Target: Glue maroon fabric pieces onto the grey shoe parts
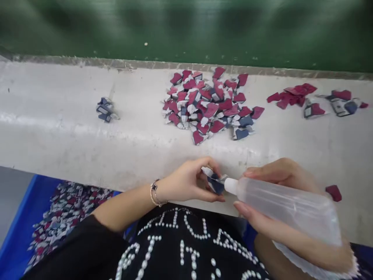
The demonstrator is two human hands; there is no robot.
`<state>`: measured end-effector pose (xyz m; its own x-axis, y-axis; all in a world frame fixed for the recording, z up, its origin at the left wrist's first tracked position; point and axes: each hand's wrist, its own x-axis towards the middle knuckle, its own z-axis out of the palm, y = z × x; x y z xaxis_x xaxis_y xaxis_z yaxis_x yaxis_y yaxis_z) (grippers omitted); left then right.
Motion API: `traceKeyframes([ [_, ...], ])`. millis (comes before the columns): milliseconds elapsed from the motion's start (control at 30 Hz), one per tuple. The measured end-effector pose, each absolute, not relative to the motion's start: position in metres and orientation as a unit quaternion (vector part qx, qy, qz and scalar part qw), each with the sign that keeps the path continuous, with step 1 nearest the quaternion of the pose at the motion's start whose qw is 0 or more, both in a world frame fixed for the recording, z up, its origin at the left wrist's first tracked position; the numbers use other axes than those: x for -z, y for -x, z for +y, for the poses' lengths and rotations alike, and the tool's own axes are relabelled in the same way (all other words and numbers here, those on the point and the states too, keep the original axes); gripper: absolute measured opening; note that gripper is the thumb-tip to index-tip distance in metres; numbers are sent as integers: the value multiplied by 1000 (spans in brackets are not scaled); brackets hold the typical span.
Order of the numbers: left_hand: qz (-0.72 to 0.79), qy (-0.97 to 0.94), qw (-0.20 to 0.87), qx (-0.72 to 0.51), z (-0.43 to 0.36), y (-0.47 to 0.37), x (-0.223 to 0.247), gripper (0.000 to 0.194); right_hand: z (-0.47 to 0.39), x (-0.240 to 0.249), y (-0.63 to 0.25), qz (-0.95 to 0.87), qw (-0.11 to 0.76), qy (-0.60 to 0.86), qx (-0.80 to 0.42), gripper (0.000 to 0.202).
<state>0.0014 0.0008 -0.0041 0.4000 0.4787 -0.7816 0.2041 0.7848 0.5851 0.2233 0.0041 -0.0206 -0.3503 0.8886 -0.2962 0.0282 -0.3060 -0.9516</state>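
Observation:
My left hand (pixel 194 181) is closed with a small navy and white fabric piece (pixel 215 182) between thumb and fingers, near the front edge of the white table. A translucent plastic squeeze bottle (pixel 288 206) lies in my right hand (pixel 279 194), tilted with its white cap end pointing left. The bottle's tip is right at the fabric piece; whether it touches is hard to tell. A large pile of similar red, white and navy pieces (pixel 208 103) is on the table beyond my hands.
Flat red pieces (pixel 293 95) and a few navy and white ones (pixel 344 105) lie at the right. One red piece (pixel 333 193) sits beside the bottle. A small navy cluster (pixel 105 109) is at left. Below left, a blue bin (pixel 21 217) holds many pieces. A green wall (pixel 186 35) backs the table.

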Motion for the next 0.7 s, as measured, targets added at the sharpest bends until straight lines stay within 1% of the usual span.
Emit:
traceKeyframes([
  [133, 512, -343, 783, -80, 4, -1, 5, 40, 9, 22, -220, -587, 322, 460, -583, 28],
  [200, 503, -347, 787, -77, 4, -1, 4, 41, 9, 21, -220, -580, 323, 466, -585, 25],
  [300, 508, -303, 803, -66, 2, 0, 4, 45, 7, 18, -220, -565, 330, 488, -578, 20],
  [367, 512, -265, 814, -68, 0, 0, 4, 46, 6, 17, -221, -570, 336, 501, -558, 21],
  [433, 508, -239, 824, -76, -2, 0, 4, 46, 5, 17, -222, -586, 320, 511, -542, 23],
  [533, 495, -231, 832, -98, -2, 0, 5, 46, 5, 19, -222, -595, 297, 504, -551, 24],
  [700, 490, -245, 828, -123, -3, 1, 7, 46, 7, 20, -220, -576, 320, 476, -582, 23],
])
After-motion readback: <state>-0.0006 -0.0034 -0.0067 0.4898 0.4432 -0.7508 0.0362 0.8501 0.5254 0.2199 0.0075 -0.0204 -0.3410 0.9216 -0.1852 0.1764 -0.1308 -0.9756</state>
